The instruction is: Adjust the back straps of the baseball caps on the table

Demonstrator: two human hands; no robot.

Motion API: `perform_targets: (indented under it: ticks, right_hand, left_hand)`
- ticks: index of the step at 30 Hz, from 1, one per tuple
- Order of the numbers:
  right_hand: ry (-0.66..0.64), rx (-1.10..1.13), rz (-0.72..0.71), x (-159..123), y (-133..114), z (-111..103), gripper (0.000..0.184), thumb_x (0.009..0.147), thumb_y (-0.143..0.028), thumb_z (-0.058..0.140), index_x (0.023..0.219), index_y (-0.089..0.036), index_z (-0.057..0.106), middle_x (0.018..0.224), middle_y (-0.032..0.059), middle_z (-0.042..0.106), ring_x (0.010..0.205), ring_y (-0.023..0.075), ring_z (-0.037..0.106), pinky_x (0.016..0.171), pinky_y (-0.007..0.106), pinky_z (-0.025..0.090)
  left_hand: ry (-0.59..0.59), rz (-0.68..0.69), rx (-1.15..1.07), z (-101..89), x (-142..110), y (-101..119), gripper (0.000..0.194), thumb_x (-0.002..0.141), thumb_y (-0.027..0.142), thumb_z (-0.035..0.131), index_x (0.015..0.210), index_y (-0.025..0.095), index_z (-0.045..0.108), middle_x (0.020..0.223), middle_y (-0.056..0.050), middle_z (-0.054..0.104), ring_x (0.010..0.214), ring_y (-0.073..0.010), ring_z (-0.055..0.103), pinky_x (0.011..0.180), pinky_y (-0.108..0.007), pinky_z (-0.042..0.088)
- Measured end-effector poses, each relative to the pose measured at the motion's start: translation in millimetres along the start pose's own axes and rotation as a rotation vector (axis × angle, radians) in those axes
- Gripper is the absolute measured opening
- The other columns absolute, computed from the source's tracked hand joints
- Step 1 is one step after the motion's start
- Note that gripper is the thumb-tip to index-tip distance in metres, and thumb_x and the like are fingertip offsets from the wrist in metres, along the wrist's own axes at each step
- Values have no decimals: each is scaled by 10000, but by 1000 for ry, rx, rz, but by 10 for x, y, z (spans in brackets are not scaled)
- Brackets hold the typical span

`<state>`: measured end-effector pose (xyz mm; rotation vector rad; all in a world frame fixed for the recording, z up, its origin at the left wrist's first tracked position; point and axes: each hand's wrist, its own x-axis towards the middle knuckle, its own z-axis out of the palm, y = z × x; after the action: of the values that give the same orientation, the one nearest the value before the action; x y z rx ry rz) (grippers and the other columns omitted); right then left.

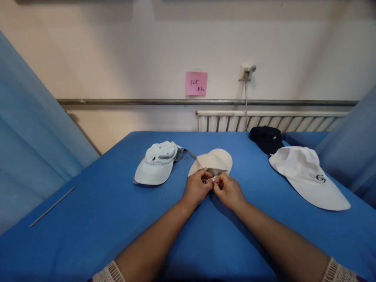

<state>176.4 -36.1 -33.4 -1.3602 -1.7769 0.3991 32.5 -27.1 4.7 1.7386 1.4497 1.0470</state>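
A cream baseball cap point(210, 160) lies on the blue-covered table, its brim pointing away from me and its back opening towards me. My left hand point(197, 188) pinches the near edge of the cap, at what looks like the back strap. Close beside it, my right hand point(229, 191) pinches the same strap from the other side. The fingertips of both hands almost meet there, and they partly hide the strap and any fastening on it.
On the left sit a pale blue cap point(155, 164) and a thin stick point(53, 206). A white cap point(308, 176) and a navy cap point(266, 138) lie on the right. Behind the table are a radiator point(273, 120), a wall rail point(132, 102) and a socket point(245, 73). Curtains hang at both sides.
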Motion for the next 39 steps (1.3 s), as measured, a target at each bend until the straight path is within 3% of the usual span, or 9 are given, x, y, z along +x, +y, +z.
perform_targets:
  ticks: [6,12,18,22,27,31,35,39]
  right_hand:
    - [-67,77,-128,14,87,-37,65,776,-178,546,722,-212,544,692,8,611,629,152,573,612,266,439]
    - [-64,197,89,20,179,72,58,767,-243,554,718,-212,548,609,-13,595,534,144,544,528,254,421]
    - [-102,310,146,22,221,106,95,780,-290,561,730,-209,553,618,-14,599,532,138,544,535,251,430]
    - [-130,336,77,29,225,63,87,795,-280,562,750,-207,554,663,-5,615,563,134,560,563,249,445]
    - [-119,254,-91,55,210,3,56,797,-220,568,743,-205,564,715,7,626,633,137,575,615,251,451]
    - [-95,332,-15,69,238,41,63,800,-242,581,753,-201,570,708,5,624,612,135,573,601,251,459]
    - [-112,358,67,66,229,40,91,818,-274,575,763,-201,567,678,-1,616,579,138,562,557,248,444]
    - [-81,118,-117,54,136,-55,85,846,-223,557,772,-200,590,772,28,636,715,169,601,679,282,454]
  left_hand:
    - [-60,-47,-99,-20,40,-111,79,713,190,654,772,141,669,742,-21,691,667,-148,625,629,-250,474]
    - [-165,294,341,-113,-12,-73,162,811,210,600,925,194,714,896,-59,707,820,-193,626,757,-295,455]
    - [-150,281,551,-64,-33,11,195,839,208,545,931,179,714,907,-94,719,839,-219,640,748,-304,451]
    - [-97,199,417,-51,9,-27,164,792,200,571,846,185,725,845,-56,729,762,-187,639,707,-284,447]
    - [-56,-6,3,-64,86,-122,62,681,160,620,696,153,680,708,-19,687,612,-129,581,599,-239,434]
    - [-77,-96,-239,-64,109,-145,81,634,199,680,653,139,629,617,3,626,534,-100,524,531,-218,415]
    - [-79,-132,-291,-47,99,-142,156,600,241,721,645,136,614,577,10,599,505,-92,503,507,-213,400]
    - [-60,-140,-271,-27,95,-150,150,604,249,708,653,138,620,591,6,608,512,-95,510,512,-219,402]
